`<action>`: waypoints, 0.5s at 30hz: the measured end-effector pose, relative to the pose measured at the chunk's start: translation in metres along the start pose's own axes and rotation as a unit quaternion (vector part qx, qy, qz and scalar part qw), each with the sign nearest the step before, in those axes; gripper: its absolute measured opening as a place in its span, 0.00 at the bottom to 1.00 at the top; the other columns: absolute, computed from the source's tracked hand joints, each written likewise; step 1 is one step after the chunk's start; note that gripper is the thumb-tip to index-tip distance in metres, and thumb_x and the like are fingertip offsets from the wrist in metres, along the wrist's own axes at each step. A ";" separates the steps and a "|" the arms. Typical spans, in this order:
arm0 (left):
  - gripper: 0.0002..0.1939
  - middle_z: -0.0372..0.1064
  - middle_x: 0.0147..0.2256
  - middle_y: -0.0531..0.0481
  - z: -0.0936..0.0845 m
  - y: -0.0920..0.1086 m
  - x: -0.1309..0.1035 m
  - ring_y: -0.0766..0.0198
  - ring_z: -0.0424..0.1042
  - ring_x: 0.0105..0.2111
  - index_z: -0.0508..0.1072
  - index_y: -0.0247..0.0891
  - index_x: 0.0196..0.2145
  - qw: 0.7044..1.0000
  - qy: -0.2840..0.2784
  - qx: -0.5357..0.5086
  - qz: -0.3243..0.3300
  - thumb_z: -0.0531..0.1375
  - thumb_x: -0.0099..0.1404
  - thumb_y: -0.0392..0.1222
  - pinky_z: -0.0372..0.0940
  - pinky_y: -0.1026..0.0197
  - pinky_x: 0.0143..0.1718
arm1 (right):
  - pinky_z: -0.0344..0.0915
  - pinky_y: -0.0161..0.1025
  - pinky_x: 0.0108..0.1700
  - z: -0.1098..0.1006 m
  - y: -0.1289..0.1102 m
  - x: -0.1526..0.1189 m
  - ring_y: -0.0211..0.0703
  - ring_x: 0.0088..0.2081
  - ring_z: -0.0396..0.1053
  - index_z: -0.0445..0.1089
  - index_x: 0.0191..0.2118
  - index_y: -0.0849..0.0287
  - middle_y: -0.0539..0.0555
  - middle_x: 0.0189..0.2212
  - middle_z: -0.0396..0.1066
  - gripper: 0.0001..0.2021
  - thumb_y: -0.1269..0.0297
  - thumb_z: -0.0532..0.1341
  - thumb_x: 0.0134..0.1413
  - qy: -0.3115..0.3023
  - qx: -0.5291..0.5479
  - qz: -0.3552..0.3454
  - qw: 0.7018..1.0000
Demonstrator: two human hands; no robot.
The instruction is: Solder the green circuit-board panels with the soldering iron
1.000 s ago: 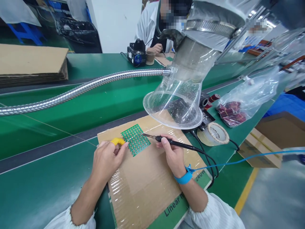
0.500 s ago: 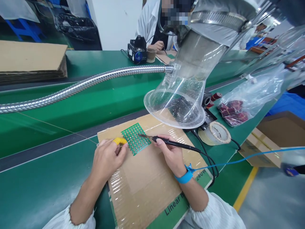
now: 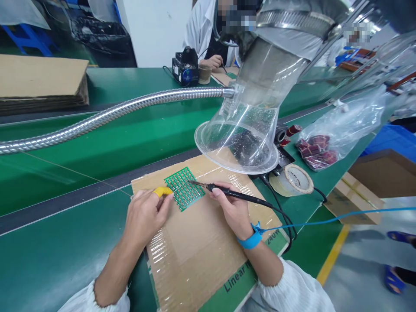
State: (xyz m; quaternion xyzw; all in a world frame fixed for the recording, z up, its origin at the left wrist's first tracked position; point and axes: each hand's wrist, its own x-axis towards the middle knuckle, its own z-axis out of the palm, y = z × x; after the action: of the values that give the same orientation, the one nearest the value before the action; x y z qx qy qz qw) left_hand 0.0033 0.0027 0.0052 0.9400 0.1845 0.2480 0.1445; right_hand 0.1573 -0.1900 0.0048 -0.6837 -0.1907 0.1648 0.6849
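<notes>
Soldering iron (image 3: pixel 245 196) shifted left over board (image 3: pixel 183 193), right hand (image 3: pixel 234 209) gripping it, left hand (image 3: pixel 144 214) pinching wire (image 3: pixel 176 190); lingering heat could scorch board.

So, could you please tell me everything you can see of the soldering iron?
The soldering iron has a slim black handle and a narrow, metallic-looking shaft ending in a darker tip. The right grip holds it like a pen, its tip pointing left over the green circuit board; whether they touch is unclear. A black cord trails from its rear end.

White wall (image 3: pixel 156 39), blue stool (image 3: pixel 27 32), grey floor (image 3: pixel 360 264)
</notes>
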 end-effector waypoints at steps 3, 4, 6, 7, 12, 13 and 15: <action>0.23 0.60 0.20 0.54 0.000 0.000 0.001 0.61 0.60 0.24 0.54 0.44 0.22 1.000 0.000 0.004 0.005 0.57 0.73 0.48 0.53 0.57 0.32 | 0.76 0.45 0.42 -0.001 0.001 0.000 0.48 0.37 0.79 0.77 0.45 0.53 0.53 0.37 0.80 0.13 0.52 0.70 0.60 -0.008 -0.020 -0.008 1.000; 0.22 0.61 0.20 0.54 0.001 0.000 0.001 0.61 0.61 0.24 0.55 0.43 0.23 1.000 0.001 0.006 0.008 0.57 0.73 0.48 0.53 0.57 0.32 | 0.76 0.44 0.42 -0.001 0.002 0.000 0.48 0.37 0.79 0.78 0.46 0.53 0.53 0.36 0.80 0.13 0.52 0.70 0.60 -0.009 -0.027 -0.011 1.000; 0.21 0.62 0.21 0.54 0.001 0.001 0.002 0.61 0.62 0.24 0.57 0.43 0.23 1.000 0.002 0.010 0.015 0.57 0.73 0.48 0.53 0.57 0.32 | 0.76 0.44 0.41 -0.001 0.003 0.000 0.47 0.37 0.78 0.78 0.46 0.53 0.53 0.36 0.80 0.13 0.53 0.70 0.60 -0.011 -0.034 -0.015 0.999; 0.21 0.63 0.21 0.54 0.001 0.001 0.002 0.61 0.62 0.24 0.58 0.43 0.23 1.000 0.002 0.012 0.018 0.57 0.73 0.48 0.53 0.57 0.32 | 0.76 0.44 0.42 0.000 0.002 0.000 0.47 0.37 0.78 0.78 0.46 0.53 0.53 0.36 0.80 0.13 0.53 0.70 0.61 -0.011 -0.034 -0.014 0.999; 0.19 0.64 0.23 0.53 0.000 0.005 0.003 0.61 0.63 0.25 0.63 0.42 0.25 1.000 0.027 0.005 -0.013 0.56 0.74 0.49 0.55 0.57 0.33 | 0.78 0.46 0.42 0.000 -0.007 0.001 0.49 0.36 0.79 0.77 0.45 0.55 0.54 0.37 0.81 0.15 0.51 0.71 0.58 -0.002 0.003 0.008 1.000; 0.17 0.65 0.23 0.53 -0.001 0.006 0.003 0.61 0.63 0.26 0.66 0.42 0.27 0.999 0.038 0.000 -0.022 0.56 0.74 0.48 0.56 0.57 0.33 | 0.78 0.47 0.42 0.000 -0.010 0.002 0.49 0.35 0.80 0.77 0.45 0.55 0.54 0.37 0.81 0.16 0.50 0.71 0.58 0.004 0.010 0.010 1.000; 0.12 0.66 0.25 0.53 -0.003 0.006 0.003 0.60 0.65 0.27 0.70 0.41 0.32 0.998 0.056 -0.008 -0.028 0.56 0.74 0.45 0.58 0.56 0.35 | 0.78 0.48 0.43 0.001 -0.016 0.004 0.49 0.35 0.80 0.77 0.45 0.56 0.55 0.36 0.81 0.17 0.49 0.70 0.58 0.019 0.012 0.008 1.000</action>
State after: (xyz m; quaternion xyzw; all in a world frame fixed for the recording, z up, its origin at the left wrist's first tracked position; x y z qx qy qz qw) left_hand 0.0061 -0.0014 0.0108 0.9178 0.2165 0.2979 0.1485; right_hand 0.1599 -0.1876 0.0213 -0.6799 -0.1703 0.1594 0.6952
